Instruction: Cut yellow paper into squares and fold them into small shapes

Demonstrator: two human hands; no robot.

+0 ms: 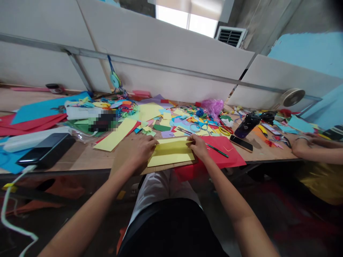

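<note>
A folded sheet of yellow paper [170, 154] lies on a brown cardboard sheet [121, 159] at the table's front edge. My left hand [142, 151] pinches the paper's left end, and my right hand [198, 146] holds its upper right corner. A crease runs lengthwise along the sheet. To the right of my right hand lies a red paper sheet [227, 153] with a thin green-handled tool [217, 150] on it. A long strip of pale yellow paper [115, 134] lies beyond my left hand.
Coloured paper scraps, sheets and craft items [166, 119] cover the wooden table [88, 157]. A black tablet or power bank [45, 150], a smartphone [241, 143] and a dark bottle [246, 125] stand among them. A co-worker's forearm [313, 148] rests at the right. Pale partition panels [160, 46] rise behind.
</note>
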